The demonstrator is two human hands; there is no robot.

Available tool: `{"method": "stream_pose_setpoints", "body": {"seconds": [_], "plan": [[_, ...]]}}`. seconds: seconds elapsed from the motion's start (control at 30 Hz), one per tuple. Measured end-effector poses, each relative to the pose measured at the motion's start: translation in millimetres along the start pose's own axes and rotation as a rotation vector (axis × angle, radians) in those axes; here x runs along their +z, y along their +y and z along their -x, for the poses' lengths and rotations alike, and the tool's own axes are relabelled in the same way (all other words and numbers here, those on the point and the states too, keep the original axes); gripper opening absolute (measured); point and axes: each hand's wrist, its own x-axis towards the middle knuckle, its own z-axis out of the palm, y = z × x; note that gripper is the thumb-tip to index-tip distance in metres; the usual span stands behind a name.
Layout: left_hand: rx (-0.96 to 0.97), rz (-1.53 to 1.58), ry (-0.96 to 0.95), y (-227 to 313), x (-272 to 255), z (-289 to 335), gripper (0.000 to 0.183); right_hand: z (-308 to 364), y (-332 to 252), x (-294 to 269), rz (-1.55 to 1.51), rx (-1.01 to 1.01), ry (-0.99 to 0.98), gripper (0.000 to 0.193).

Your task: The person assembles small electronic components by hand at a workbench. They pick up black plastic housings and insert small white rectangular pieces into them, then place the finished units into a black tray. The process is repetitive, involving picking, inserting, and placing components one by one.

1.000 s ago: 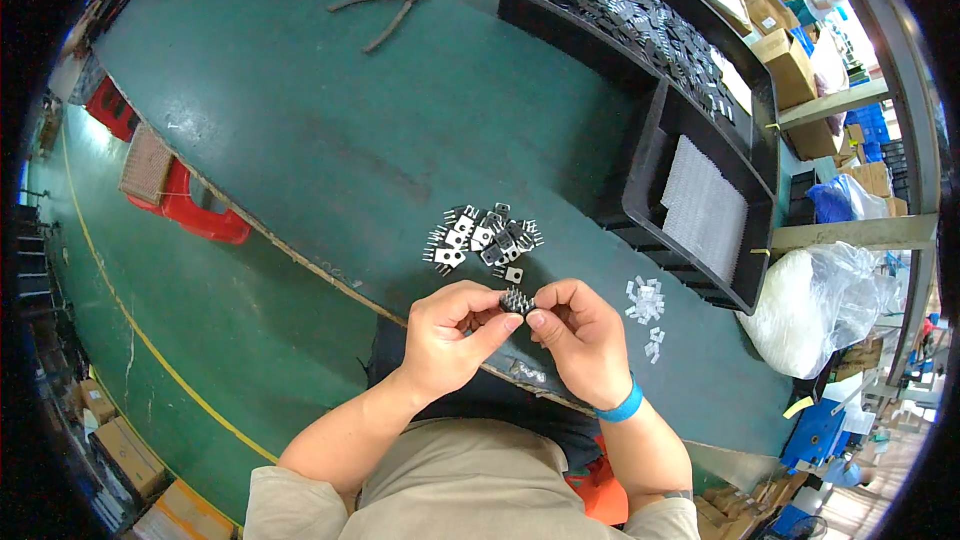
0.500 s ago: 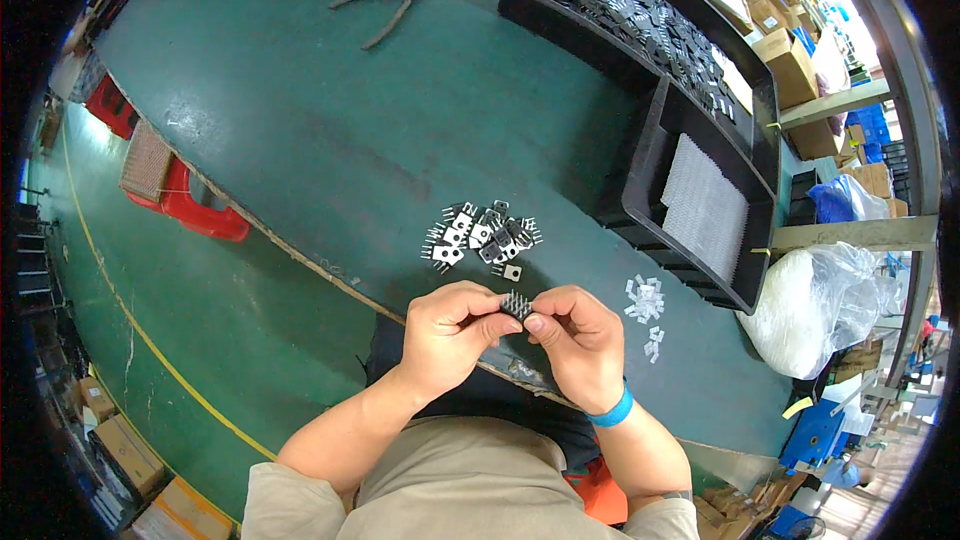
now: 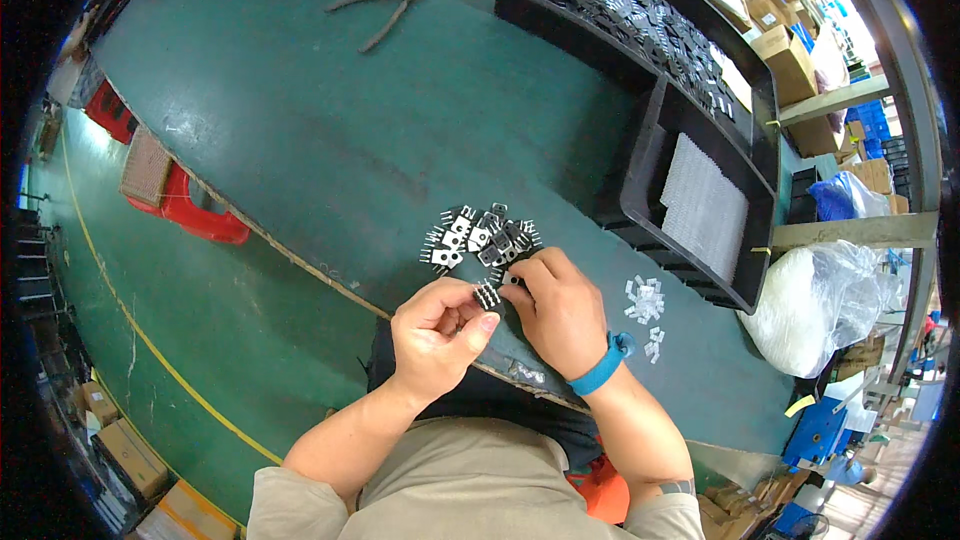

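Note:
Between the thumb and fingers of my left hand is a small stack of transistors, black bodies with metal legs pointing up. Just right of it, my right hand wears a blue wristband, and its fingertips pinch a single transistor at the near edge of a loose pile. That pile of transistors, black with silvery tabs and several legs, lies on the green table beyond both hands. Right of my right hand are small clear-white pieces, scattered in two clusters.
Cutting pliers lie spread at the far side. At the right stand a black bin full of transistors and a black tray with a white ribbed sheet. A plastic bag sits by the metal frame. Red stools are left of the table edge.
My right hand has left the stack and moved forward to the single transistor by the pile. My left hand keeps the stack, shifted slightly left and tilted.

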Motion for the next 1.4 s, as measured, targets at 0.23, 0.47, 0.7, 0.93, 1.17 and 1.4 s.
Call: {"method": "stream_pose_setpoints", "body": {"seconds": [0.23,0.47,0.7,0.93,1.17,1.4], "plan": [[-0.064,-0.046,-0.004,4.8,4.3,-4.1,0.019,24.3,-0.7,-18.2,-0.786,0.460,0.016,0.009],[-0.040,-0.060,-0.076,5.7,5.2,-7.5,0.021,32.7,-14.4,-8.2,-0.843,0.310,0.076,0.008],[-0.040,-0.111,-0.087,6.7,2.1,-7.2,0.019,34.0,-12.6,-13.8,-0.690,0.167,0.027,0.008],[0.069,-0.179,-0.050,-3.4,2.7,-5.8,0.024,38.8,-17.6,-4.3,-0.702,0.209,0.106,0.006],[0.123,-0.301,-0.098,0.6,3.4,-5.9,0.029,42.9,-18.9,-6.7,-0.686,0.219,0.120,0.011],[0.041,-0.284,-0.116,4.6,10.6,-5.4,0.027,72.9,10.2,-44.7,-0.346,0.175,0.173,0.016]]}}
